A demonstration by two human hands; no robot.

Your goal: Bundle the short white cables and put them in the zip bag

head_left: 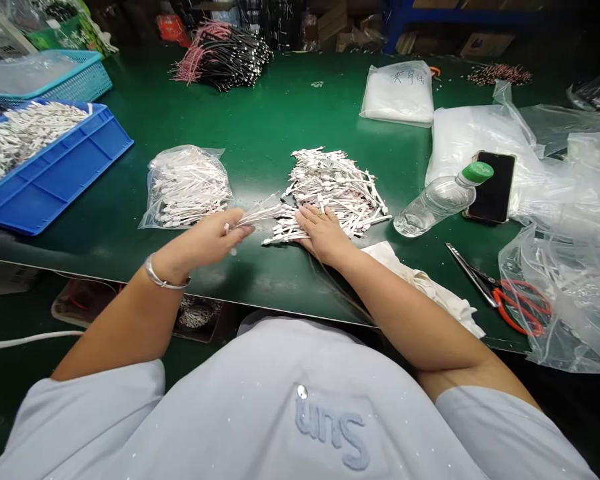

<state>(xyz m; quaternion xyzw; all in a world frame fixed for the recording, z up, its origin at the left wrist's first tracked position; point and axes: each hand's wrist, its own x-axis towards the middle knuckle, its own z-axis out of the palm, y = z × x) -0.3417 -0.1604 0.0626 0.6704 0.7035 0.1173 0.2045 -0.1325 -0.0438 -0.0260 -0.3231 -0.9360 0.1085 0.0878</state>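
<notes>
A loose pile of short white cables with connectors [333, 183] lies on the green table in front of me. My right hand [325, 235] rests on the near edge of this pile, fingers stretched out over the cables. In my left hand [215, 235] a small bunch of white cables [260, 212] is gripped, its ends pointing right toward the pile. Just beyond the left hand sits a clear plastic bag filled with white cables [189, 187].
On the left stands a blue bin [65, 167] of white cables. To the right are a water bottle [433, 203], a phone [490, 187], red-handled scissors [523, 307], a white cloth [425, 283] and plastic bags [570, 293]. Black and pink cables [225, 57] lie at the back.
</notes>
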